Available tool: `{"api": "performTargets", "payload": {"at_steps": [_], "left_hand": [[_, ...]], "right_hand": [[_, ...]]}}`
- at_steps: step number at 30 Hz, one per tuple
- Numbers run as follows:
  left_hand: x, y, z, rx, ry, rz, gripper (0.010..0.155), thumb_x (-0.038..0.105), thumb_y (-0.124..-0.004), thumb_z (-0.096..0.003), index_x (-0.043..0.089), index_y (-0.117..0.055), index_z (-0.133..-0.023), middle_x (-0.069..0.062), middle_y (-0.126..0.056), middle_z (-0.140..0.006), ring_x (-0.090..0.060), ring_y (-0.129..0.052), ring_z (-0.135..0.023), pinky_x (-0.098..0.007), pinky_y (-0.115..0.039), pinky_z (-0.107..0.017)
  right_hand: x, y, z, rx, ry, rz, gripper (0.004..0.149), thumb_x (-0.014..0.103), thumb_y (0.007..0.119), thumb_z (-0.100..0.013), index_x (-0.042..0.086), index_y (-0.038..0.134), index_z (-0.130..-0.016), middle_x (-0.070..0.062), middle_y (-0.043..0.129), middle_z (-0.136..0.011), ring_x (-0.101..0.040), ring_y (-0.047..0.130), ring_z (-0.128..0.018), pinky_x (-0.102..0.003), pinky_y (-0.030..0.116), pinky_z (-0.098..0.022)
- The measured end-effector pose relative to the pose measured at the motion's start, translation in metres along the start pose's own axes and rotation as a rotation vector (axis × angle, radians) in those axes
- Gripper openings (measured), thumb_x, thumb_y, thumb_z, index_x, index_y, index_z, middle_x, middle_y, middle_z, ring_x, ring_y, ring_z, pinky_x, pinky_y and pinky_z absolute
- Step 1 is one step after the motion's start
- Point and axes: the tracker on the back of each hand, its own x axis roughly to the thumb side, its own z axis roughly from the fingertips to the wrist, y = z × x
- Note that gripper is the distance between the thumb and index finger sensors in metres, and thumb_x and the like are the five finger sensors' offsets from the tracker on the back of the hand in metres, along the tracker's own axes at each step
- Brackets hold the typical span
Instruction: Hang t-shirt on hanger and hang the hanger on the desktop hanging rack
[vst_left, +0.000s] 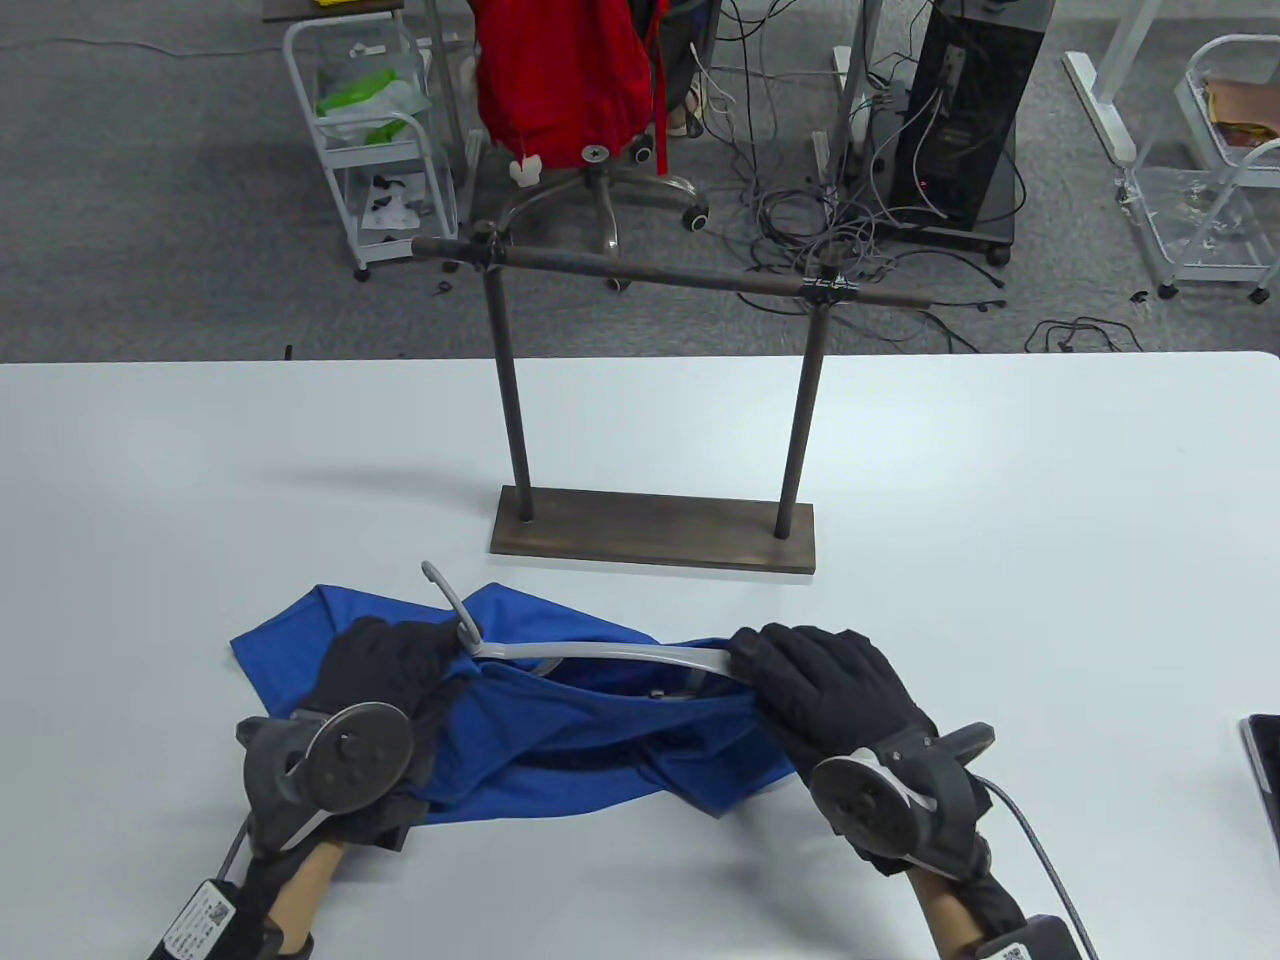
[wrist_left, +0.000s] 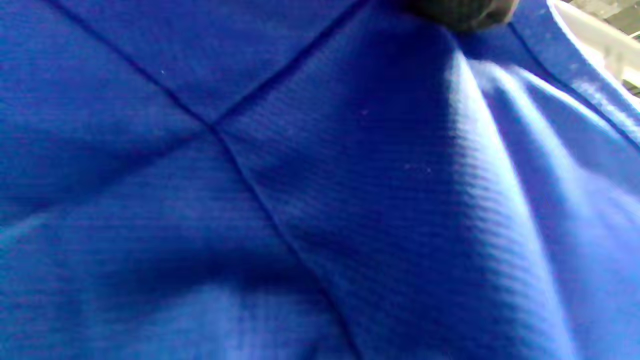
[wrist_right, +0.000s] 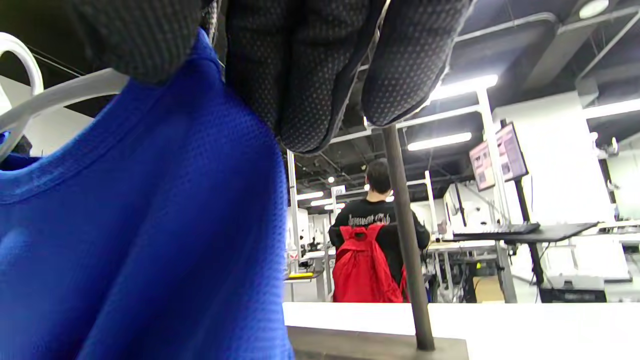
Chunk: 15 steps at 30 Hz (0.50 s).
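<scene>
A blue t-shirt (vst_left: 560, 745) lies bunched on the white table (vst_left: 1000, 520) in front of the dark metal rack (vst_left: 655, 410). A white hanger (vst_left: 600, 655) sits partly inside its collar, hook (vst_left: 445, 595) pointing up and left. My left hand (vst_left: 385, 670) grips the shirt's left shoulder beside the hanger's neck. My right hand (vst_left: 815, 680) grips the shirt fabric and the hanger's right arm end. In the left wrist view only blue fabric (wrist_left: 300, 200) shows. In the right wrist view gloved fingers (wrist_right: 310, 75) hold blue cloth (wrist_right: 140, 240) against the hanger (wrist_right: 55, 97).
The rack's base plate (vst_left: 650, 540) stands just behind the shirt, its crossbar (vst_left: 670, 275) above. A dark device (vst_left: 1262, 750) lies at the table's right edge. Beyond the table are a chair with a red garment (vst_left: 560, 75), carts and cables. A person (wrist_right: 377, 220) stands far off.
</scene>
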Motion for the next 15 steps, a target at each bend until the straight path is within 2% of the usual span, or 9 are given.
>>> {"api": "performTargets", "payload": {"at_steps": [2, 5, 11, 13, 15], "left_hand": [[0.0, 0.001, 0.001, 0.011, -0.008, -0.005, 0.052, 0.054, -0.066, -0.0424, 0.054, -0.064, -0.094, 0.023, -0.087, -0.081, -0.004, -0.095, -0.06, -0.043, -0.072, -0.079], [0.006, 0.001, 0.003, 0.016, -0.02, 0.008, 0.052, 0.054, -0.067, -0.0429, 0.054, -0.064, -0.095, 0.023, -0.086, -0.081, -0.005, -0.094, -0.058, -0.043, -0.072, -0.078], [0.035, -0.007, 0.011, -0.015, -0.097, -0.041, 0.053, 0.055, -0.067, -0.0436, 0.055, -0.063, -0.096, 0.024, -0.086, -0.083, -0.003, -0.094, -0.058, -0.042, -0.073, -0.078], [0.044, -0.011, 0.013, -0.037, -0.125, -0.064, 0.053, 0.056, -0.067, -0.044, 0.056, -0.062, -0.097, 0.025, -0.085, -0.084, -0.003, -0.094, -0.059, -0.041, -0.073, -0.079], [0.05, -0.015, 0.016, -0.014, -0.165, -0.042, 0.053, 0.055, -0.068, -0.0429, 0.054, -0.064, -0.096, 0.024, -0.087, -0.083, -0.004, -0.095, -0.057, -0.042, -0.074, -0.077]], "right_hand": [[-0.001, 0.002, -0.001, 0.035, 0.012, -0.034, 0.069, 0.044, 0.071, -0.047, 0.041, 0.038, -0.107, 0.01, 0.081, -0.101, -0.017, 0.09, -0.092, -0.049, 0.076, -0.074], [0.001, 0.008, -0.002, 0.075, 0.019, -0.04, 0.066, 0.041, 0.072, -0.048, 0.036, 0.045, -0.108, 0.007, 0.078, -0.103, -0.02, 0.087, -0.094, -0.052, 0.073, -0.075], [0.029, 0.013, 0.004, -0.001, -0.075, 0.16, 0.063, 0.041, 0.074, -0.047, 0.038, 0.051, -0.105, 0.013, 0.083, -0.096, -0.015, 0.09, -0.089, -0.049, 0.074, -0.076], [0.044, 0.014, 0.007, -0.04, -0.139, 0.175, 0.062, 0.04, 0.074, -0.046, 0.037, 0.053, -0.104, 0.013, 0.085, -0.092, -0.014, 0.093, -0.084, -0.048, 0.076, -0.074], [0.054, 0.016, 0.009, -0.061, -0.173, 0.172, 0.061, 0.04, 0.075, -0.046, 0.036, 0.055, -0.103, 0.013, 0.086, -0.089, -0.014, 0.094, -0.079, -0.048, 0.078, -0.072]]}}
